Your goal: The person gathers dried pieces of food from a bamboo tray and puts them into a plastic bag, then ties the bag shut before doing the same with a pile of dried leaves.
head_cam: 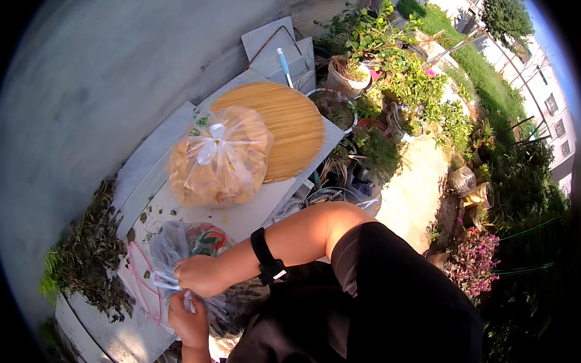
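A clear plastic bag (165, 249) with dark contents and a red and green patch lies before me. My right hand (203, 274) grips the gathered top of this bag, fingers closed on the plastic. Just below it, my left hand (189, 319) pinches another twisted part of the same bag. Beyond them stands a tied clear plastic bag (219, 160) filled with yellowish pieces, its white knot on top. It partly covers a round woven mat (292, 133). The fingertips of both hands are partly hidden.
Dried leafy stems (93, 251) lie at the left, beside a pink wire hanger (145, 287). A grey wall (82, 102) borders the stone slab. Potted plants (349, 78) and a wire basket (333, 195) stand to the right. A blue-handled tool (283, 63) is behind the mat.
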A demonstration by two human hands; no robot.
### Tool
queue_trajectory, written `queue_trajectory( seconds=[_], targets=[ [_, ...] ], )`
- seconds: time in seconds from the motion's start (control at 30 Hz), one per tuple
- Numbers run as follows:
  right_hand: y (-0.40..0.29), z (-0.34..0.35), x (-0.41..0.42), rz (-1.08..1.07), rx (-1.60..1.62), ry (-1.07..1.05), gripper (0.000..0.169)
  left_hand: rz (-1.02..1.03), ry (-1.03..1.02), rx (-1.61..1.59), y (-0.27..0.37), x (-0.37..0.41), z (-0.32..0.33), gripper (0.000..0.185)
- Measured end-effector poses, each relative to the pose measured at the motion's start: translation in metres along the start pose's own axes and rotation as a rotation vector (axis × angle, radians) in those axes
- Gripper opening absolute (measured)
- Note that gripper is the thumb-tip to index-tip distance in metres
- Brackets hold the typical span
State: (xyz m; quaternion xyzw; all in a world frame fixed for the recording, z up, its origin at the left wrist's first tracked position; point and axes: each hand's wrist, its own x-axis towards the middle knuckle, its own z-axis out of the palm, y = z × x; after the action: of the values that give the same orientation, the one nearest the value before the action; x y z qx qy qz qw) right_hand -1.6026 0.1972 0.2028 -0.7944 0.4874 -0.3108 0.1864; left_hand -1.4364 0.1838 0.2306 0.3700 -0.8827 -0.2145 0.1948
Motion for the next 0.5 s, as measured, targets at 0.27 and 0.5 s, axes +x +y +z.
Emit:
queue_trajectory(
  seconds=[0.27, 0.5],
  targets=[
    [-0.014, -0.029, 0.001, 0.289, 0.16, -0.242, 0.011, 0.23, 0.117, 0.184, -0.011, -0.002, 0.003, 0.02],
    [-0.018, -0.037, 0.001, 0.258, 0.008, -0.405, 0.019, 0.118, 0.025, -0.016, -0.018, -0.01, 0.004, 0.018]
  ],
)
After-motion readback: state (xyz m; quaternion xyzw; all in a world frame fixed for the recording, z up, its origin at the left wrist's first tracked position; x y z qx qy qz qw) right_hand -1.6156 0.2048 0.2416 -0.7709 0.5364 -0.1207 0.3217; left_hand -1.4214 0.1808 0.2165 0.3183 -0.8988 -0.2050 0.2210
